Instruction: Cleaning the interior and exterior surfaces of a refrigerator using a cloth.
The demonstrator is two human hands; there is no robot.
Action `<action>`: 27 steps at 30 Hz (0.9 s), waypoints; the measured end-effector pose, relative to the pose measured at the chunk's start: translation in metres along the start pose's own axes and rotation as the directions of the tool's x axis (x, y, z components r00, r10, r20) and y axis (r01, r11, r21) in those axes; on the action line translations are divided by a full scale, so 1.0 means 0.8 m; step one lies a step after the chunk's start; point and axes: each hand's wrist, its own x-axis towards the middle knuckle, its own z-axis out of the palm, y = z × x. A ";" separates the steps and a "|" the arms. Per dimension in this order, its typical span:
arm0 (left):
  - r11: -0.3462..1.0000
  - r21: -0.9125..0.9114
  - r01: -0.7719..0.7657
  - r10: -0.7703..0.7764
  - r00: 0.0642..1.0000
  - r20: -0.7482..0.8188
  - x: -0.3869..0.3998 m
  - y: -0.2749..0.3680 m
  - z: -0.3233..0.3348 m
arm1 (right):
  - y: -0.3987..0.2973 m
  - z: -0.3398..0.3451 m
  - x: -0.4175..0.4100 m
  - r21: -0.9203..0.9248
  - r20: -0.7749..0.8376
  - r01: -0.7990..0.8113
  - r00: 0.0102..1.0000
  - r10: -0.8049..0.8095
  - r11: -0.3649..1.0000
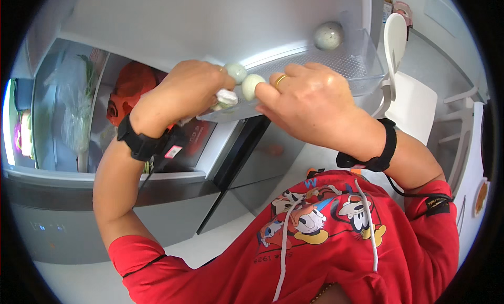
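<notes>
Several pale eggs lie in a clear plastic refrigerator door bin [334,64]. One speckled egg [328,35] rests at the bin's far right end, apart from both hands. My left hand [193,85] has its fingers curled over the bin's left part, gripping a crumpled white cloth or tissue [227,96]. Beside its fingertips lies a greenish egg [235,72]. My right hand [311,99] is at the front of the bin, its thumb and finger against a cream egg [252,87]; whether it grips the egg cannot be told. The palms of both hands are hidden.
On the left the refrigerator compartment [149,176] stands open, with a red plastic bag [132,89] and bagged green vegetables [78,119] inside. A white chair [413,103] stands at the right, near a white table [470,154]. A black cable runs from my right wrist.
</notes>
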 end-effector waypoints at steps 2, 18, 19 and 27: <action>1.000 0.011 0.013 -0.013 1.000 0.021 0.001 0.002 0.003 | -0.002 -0.003 0.002 0.011 0.000 -0.003 1.000 0.003 1.000; 0.855 -0.486 0.179 -0.074 0.971 0.229 -0.035 -0.014 -0.046 | 0.000 -0.003 0.001 -0.007 0.035 0.032 0.999 -0.032 0.999; 0.830 -0.519 0.204 -0.101 0.970 0.219 -0.049 -0.008 -0.062 | 0.001 -0.004 0.000 -0.006 0.036 0.031 0.999 -0.031 1.000; 0.582 -0.788 0.200 -0.780 0.411 -0.472 -0.133 0.037 0.049 | -0.001 -0.005 0.001 0.004 0.026 -0.003 1.000 0.003 1.000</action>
